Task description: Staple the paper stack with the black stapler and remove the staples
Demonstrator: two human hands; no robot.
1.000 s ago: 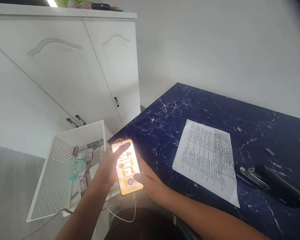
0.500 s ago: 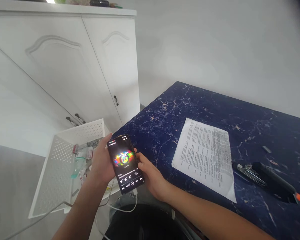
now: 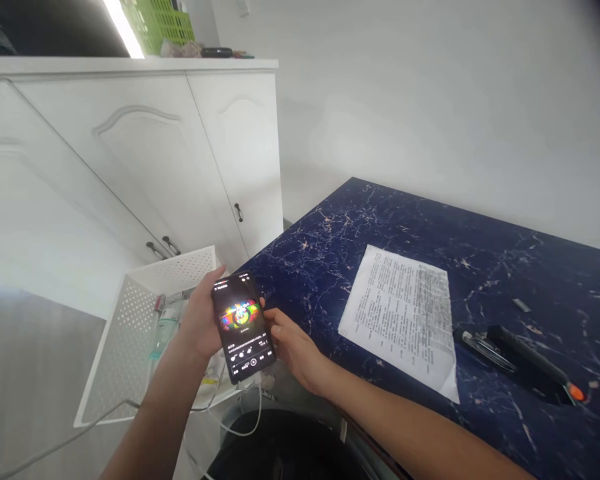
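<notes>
A black smartphone (image 3: 243, 327) lies tilted in my left hand (image 3: 200, 323), which is closed around its left side, with fingertips showing past the right edge. Its lit screen has a dark page with a bright multicoloured picture and a row of playback icons. My right hand (image 3: 300, 353) is at the phone's lower right edge, fingers curled against it and the thumb beside the screen; part of those fingers is hidden. A white charging cable (image 3: 258, 410) is plugged into the phone's bottom end and loops down.
Right of my hands, a blue marbled table (image 3: 315, 267) bears a printed sheet (image 3: 400, 313), a black pencil case (image 3: 525, 363) and a small grey strip (image 3: 521, 305). On the left, a white perforated basket (image 3: 130, 320) holds small items before white cabinets (image 3: 145, 167). A green basket (image 3: 173, 27) stands on top.
My view has tilted up, showing more of the cabinet top. The phone sits slightly further left, and my right thumb has moved off its edge. The left hand keeps its hold.
</notes>
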